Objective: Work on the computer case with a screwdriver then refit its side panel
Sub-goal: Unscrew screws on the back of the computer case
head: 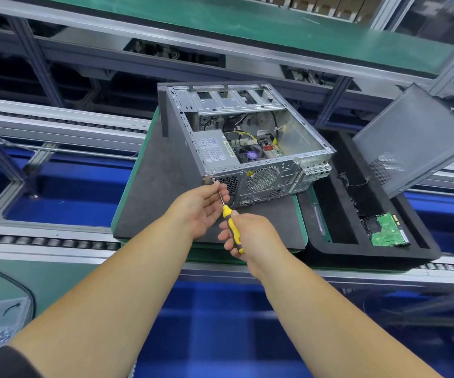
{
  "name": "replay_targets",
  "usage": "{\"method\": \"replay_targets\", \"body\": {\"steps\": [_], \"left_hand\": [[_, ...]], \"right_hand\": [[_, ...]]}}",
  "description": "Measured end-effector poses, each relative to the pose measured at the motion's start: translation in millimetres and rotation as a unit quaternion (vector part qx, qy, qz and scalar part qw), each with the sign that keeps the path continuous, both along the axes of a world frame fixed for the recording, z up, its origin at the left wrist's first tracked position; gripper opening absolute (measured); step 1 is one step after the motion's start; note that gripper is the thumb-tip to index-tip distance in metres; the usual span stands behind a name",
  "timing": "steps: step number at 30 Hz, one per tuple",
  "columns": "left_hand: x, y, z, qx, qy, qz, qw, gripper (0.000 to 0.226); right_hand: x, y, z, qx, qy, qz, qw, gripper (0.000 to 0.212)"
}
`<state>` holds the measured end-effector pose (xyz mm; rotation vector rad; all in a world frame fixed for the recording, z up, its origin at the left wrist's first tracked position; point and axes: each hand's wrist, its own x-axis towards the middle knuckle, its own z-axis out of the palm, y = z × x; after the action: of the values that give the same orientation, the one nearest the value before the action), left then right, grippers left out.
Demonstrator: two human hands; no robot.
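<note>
A: Currently the right hand [243, 233] grips the screwdriver [230, 219]; the left hand [201, 205] pinches its shaft at the computer case [250, 148] rear corner.
B: Risk: tip slips off the screw. The side panel [416, 143] leans right of the case, could topple.

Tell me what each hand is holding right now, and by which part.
Right hand grips the screwdriver by its yellow handle; left hand pinches its metal shaft near the tip.

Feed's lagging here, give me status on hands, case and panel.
Right hand grips screwdriver, left hand steadies shaft. Tip at computer case rear corner screw. Side panel off, leaning right. Nothing obstructing.
</note>
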<state>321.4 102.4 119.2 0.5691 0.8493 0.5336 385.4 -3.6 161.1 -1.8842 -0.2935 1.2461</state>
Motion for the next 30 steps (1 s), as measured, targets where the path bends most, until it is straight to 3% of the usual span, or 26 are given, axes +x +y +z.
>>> {"method": "replay_targets", "body": {"steps": [5, 9, 13, 22, 25, 30], "left_hand": [[-6.1, -0.6, 0.5, 0.005, -0.011, -0.003, 1.0, 0.017], [-3.1, -1.7, 2.2, 0.004, 0.0, 0.01, 1.0, 0.013], [-1.1, -1.5, 1.5, -0.007, 0.007, 0.023, 1.0, 0.009], [-6.4, -0.4, 1.6, 0.008, -0.021, -0.008, 1.0, 0.016], [-4.7, -1.4, 2.4, 0.007, -0.013, 0.004, 1.0, 0.013], [0.2, -1.6, 2.9, -0.002, 0.003, 0.023, 1.0, 0.007]], "right_hand": [[2.4, 3.4, 4.6, -0.033, 0.057, 0.002, 0.998, 0.049], [1.0, -5.4, -5.0, 0.034, 0.025, -0.004, 0.999, 0.029], [2.9, -6.9, -5.8, 0.034, -0.014, -0.002, 0.999, 0.019], [3.5, 1.9, -2.5, 0.003, 0.033, -0.021, 0.999, 0.05], [3.0, -1.1, -6.2, 0.024, 0.023, -0.027, 0.999, 0.041], [4.9, -5.0, -10.3, 0.037, -0.074, 0.028, 0.996, 0.019]]}}
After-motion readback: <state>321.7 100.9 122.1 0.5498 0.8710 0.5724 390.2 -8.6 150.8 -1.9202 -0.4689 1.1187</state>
